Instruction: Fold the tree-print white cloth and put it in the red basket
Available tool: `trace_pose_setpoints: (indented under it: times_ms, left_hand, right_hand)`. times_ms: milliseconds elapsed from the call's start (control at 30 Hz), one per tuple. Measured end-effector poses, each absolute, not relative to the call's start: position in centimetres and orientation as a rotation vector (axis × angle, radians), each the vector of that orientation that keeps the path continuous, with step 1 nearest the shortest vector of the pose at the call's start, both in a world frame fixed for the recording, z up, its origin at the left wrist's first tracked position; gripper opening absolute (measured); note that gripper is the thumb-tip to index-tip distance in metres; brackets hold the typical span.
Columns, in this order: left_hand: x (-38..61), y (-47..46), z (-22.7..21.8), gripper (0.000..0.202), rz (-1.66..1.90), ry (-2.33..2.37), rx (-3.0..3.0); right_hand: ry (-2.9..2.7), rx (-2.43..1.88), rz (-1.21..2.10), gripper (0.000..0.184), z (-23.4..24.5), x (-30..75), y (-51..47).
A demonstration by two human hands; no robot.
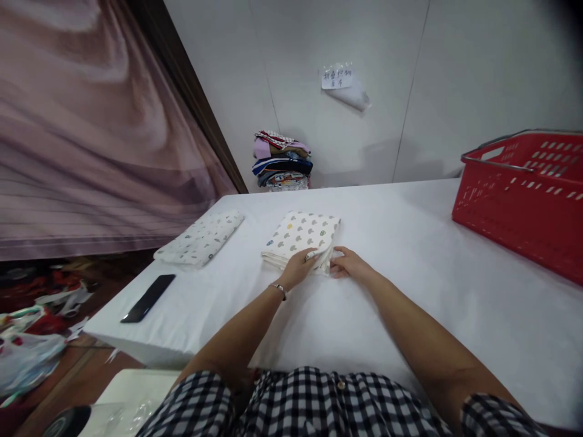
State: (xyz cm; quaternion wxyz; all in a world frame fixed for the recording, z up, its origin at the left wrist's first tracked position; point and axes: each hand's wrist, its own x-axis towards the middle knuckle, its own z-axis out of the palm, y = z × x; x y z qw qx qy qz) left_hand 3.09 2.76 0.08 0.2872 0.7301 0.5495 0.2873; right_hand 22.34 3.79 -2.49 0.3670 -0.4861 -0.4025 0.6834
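White folded cloth [304,234]: left hand [298,268] pinches its edge at six o'clock; right hand [350,264] touches its corner at five, grip impossible to tell.

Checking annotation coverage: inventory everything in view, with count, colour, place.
Square folded printed cloth: 1, white with grey shapes, table centre
Flat folded printed cloth: 1, white with dark print, table left
Glossy flat rectangular object: 1, black, table left
Cloth-covered table: 1, white, middle
Perforated plastic basket: 1, red, table right
Fabric stack: 1, mixed, beyond table's far edge
Handwritten paper sign: 1, white, wall
Panelled wall: 1, pale grey, back
Draped curtain: 1, pink, left
Plastic bags: count unclear, whitish, floor left
Checked shirt: 1, black-and-white, bottom
Bracelet: 1, silver, left wrist
Left hand: 1, bare, cloth's near edge
Right hand: 1, bare, cloth's near-right corner
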Motion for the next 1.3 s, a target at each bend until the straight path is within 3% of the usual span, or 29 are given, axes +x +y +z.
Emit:
trace_pose_setpoints:
  times_ms: [167, 400, 633, 867, 1100, 1300]
  left_hand:
    - [3.5, 2.5, -0.5, 0.037, 0.832, 1.566, 1.893]
    - [4.1, 1.6, -1.3, 0.044, 0.795, 1.538, 2.366]
    - [4.9, 2.6, -0.2, 0.012, 0.659, 1.824, 2.266]
    - [4.6, 3.2, 0.7, 0.017, 0.678, 1.887, 2.014]
    - [4.6, 3.0, 0.6, 0.017, 0.749, 1.865, 1.955]
    - [4.6, 3.0, 0.4, 0.02, 0.837, 1.881, 1.917]
  right_hand:
    - [-1.046, -1.285, 1.731, 0.056, -2.5, 22.2, 3.7]
    - [-1.042, -1.324, 1.704, 0.043, -2.5, 21.9, 3.8]
    - [-1.073, -1.352, 1.668, 0.033, -2.2, 21.8, 3.5]
    - [-1.408, -1.459, 1.362, 0.009, -2.8, 21.6, 3.7]
    - [-1.504, -1.472, 1.476, 0.024, -3.2, 20.7, 3.5]
    - [-1.435, -1.431, 1.551, 0.026, -3.0, 19.9, 3.1]
